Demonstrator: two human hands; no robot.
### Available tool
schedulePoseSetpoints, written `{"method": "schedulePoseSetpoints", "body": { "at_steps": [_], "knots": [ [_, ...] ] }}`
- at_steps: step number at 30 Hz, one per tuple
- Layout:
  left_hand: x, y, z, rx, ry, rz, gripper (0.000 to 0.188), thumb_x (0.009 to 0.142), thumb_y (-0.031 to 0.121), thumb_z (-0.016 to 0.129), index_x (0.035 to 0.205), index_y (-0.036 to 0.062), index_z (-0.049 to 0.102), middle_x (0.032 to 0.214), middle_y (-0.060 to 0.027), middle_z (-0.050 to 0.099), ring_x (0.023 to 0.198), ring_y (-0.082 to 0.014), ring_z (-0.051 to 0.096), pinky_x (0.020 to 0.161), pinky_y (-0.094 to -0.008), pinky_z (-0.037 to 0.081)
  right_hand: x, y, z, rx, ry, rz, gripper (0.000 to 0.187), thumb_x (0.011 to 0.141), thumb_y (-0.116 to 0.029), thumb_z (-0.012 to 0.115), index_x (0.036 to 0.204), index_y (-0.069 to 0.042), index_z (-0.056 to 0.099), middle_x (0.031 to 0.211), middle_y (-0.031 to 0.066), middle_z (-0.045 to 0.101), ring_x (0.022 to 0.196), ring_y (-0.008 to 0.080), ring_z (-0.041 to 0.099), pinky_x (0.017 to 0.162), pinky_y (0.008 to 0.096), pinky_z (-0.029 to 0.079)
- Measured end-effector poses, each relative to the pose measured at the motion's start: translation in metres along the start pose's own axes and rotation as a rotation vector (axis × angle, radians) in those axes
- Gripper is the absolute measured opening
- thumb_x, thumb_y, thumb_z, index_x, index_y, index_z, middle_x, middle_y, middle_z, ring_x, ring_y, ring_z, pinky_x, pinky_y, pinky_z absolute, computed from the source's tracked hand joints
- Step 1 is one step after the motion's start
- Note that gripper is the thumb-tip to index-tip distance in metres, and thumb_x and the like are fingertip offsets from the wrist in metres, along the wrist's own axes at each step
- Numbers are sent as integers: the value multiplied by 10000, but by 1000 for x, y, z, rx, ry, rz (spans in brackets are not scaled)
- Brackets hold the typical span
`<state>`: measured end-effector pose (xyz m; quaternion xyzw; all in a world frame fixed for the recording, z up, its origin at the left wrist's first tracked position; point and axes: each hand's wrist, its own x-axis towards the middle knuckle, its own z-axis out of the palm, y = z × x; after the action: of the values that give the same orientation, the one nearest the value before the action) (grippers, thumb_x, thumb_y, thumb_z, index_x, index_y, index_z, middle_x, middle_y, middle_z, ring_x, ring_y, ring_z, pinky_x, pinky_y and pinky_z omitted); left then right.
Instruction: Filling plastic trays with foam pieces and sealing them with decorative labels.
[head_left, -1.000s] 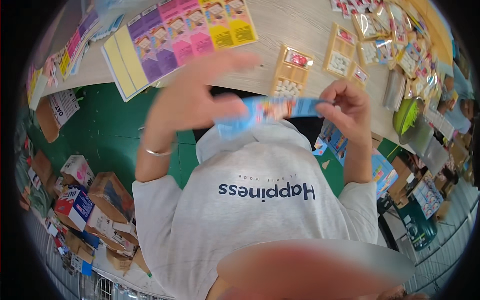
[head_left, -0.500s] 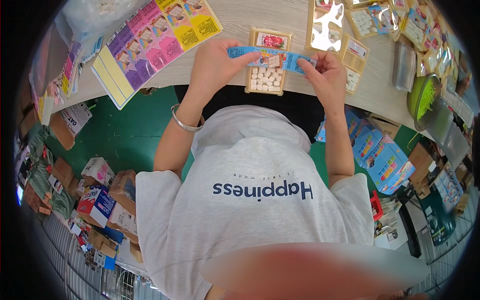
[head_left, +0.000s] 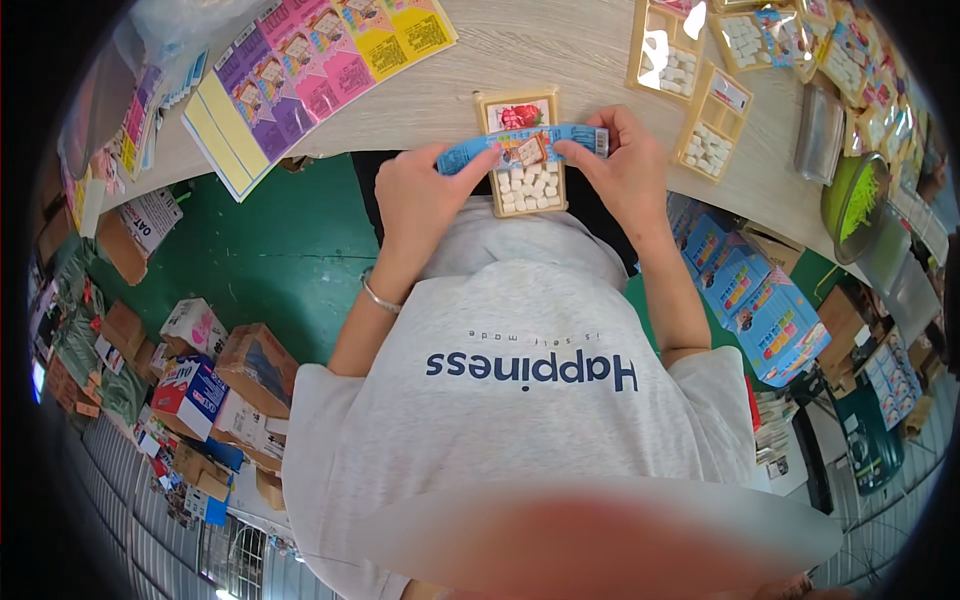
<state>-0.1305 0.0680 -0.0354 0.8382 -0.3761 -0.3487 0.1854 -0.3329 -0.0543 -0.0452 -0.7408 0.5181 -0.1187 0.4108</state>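
A blue printed sticker strip (head_left: 520, 150) lies across the middle of a beige plastic tray (head_left: 486, 112) at the table's near edge. My left hand (head_left: 425, 190) pinches the strip's left end, its thumb stretched along the strip. The right end is between the thumb and fingers of my right hand (head_left: 630, 170), with that thumb on the strip near the tray's rim. In the tray's far compartment is a small packet with a red picture (head_left: 522, 116). White little blocks (head_left: 528, 187) fill the near compartment. The strip hides the tray's middle.
Colourful sticker sheets (head_left: 330, 60) lie at the left of the table (head_left: 540, 50). Similar trays (head_left: 712, 120) stand to the right, with wrapped ones piled beyond. A bowl with bright green strands (head_left: 850, 200) sits at the right edge. Cartons (head_left: 190, 395) crowd the floor at left.
The tray and both hands have come closer to my body. My right thumb has slid inward along the strip, and the strip now curves over the tray.
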Motion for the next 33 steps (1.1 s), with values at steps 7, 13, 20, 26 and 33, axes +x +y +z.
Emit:
{"method": "schedulePoseSetpoints", "body": {
  "at_steps": [7, 13, 20, 26, 33],
  "knots": [
    [-11, -32, 38, -1054, -242, -401, 283, 911, 123, 780, 1117, -63, 723, 1039, -110, 761, 886, -184, 731, 810, -305, 592, -2, -6, 2, -29, -28, -60, 346, 788, -211, 892, 968, -20, 666, 701, 22, 644, 619, 85, 534, 571, 260, 458],
    [-17, -26, 33, -1315, -264, -363, 287, 903, 89, 765, 1150, -49, 712, 1082, -128, 752, 956, -166, 725, 861, -318, 594, -1, 9, -1, 351, -218, 51, 263, 889, -187, 813, 1034, -23, 667, 838, -2, 685, 681, 62, 579, 608, 216, 466],
    [-21, -10, 22, -1677, -517, -225, 296, 943, 33, 678, 1229, -36, 658, 1179, -149, 724, 1034, -213, 722, 912, -387, 600, -2, -4, 6, 1371, -532, 253, 221, 937, -95, 729, 1133, -32, 646, 907, 10, 697, 758, 66, 637, 638, 210, 511],
    [-16, 2, 18, -1711, -555, -157, 250, 949, 42, 677, 1193, -12, 678, 1162, -131, 733, 1011, -201, 725, 887, -367, 604, -8, -14, -12, 1302, -501, 72, 341, 972, -85, 685, 1280, 48, 626, 1189, 148, 709, 1060, 214, 708, 906, 352, 586],
    [-5, 20, -9, -1036, -155, 113, 277, 806, -12, 832, 1064, -18, 731, 1059, -84, 752, 911, -151, 706, 813, -298, 580, -28, -50, -41, 707, -194, -97, 309, 943, 40, 688, 1246, 93, 659, 1101, 142, 733, 973, 181, 709, 872, 315, 569]
  ]
}}
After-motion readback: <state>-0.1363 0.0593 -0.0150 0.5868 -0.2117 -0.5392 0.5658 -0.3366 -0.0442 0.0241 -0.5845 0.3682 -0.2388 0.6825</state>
